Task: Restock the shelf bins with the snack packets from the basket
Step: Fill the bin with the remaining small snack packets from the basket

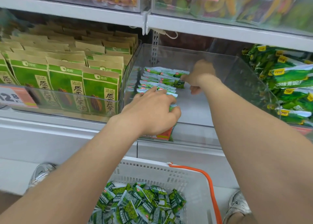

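Two bare forearms reach forward and up from the bottom of the head view, above a white slatted plastic basket with an orange handle. It sits on the floor between the person's grey shoes and holds a loose heap of small green-and-white snack packets.

Higher up, a clear plastic shelf bin sits on the middle shelf. A neat row of matching packets runs along its left side, while its grey floor to the right is bare. The left hand is at the front of that row, fingers curled over a small bundle of packets, with the thumb pinching them from the right. The right hand reaches deeper in, its back to the camera, and touches the far end of the row. Its fingers are mostly hidden, so whether it pinches a packet cannot be told.

Tall brown paper seed bags with green fronts fill the bin on the left, and large shiny green bags fill the one on the right.

The step in hand appears to be setting a bundle into line. Most of the bin is unfilled and the basket is well stocked. The next move likely calls for releasing the bundle squarely, then reaching down for more.
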Demonstrator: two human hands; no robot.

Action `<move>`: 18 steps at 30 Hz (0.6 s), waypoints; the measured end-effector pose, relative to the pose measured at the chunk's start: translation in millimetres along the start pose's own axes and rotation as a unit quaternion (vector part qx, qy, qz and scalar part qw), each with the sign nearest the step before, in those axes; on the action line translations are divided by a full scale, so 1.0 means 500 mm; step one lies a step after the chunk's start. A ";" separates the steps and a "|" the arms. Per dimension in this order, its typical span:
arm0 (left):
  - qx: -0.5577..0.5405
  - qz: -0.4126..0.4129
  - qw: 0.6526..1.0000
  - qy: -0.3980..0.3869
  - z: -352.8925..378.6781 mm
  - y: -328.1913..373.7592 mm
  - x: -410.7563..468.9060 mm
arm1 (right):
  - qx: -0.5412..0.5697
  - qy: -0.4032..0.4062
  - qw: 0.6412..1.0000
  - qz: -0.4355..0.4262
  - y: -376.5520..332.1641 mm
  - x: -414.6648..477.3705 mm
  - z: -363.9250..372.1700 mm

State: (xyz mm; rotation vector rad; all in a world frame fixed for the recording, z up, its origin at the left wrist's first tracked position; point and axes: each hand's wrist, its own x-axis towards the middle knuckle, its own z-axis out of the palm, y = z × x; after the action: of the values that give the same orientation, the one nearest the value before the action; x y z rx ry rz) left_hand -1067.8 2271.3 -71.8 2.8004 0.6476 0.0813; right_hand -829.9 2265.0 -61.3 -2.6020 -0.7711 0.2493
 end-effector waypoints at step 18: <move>-0.002 0.091 0.880 0.466 0.061 0.039 -0.140 | 0.094 0.298 0.862 -0.400 0.017 -0.364 -0.014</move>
State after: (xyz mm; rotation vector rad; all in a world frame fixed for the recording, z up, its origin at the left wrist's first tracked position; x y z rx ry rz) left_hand -1118.9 2216.2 -95.7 2.6696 0.5297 1.5190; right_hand -975.0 2155.4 -49.0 -1.7884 -1.3815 -0.6582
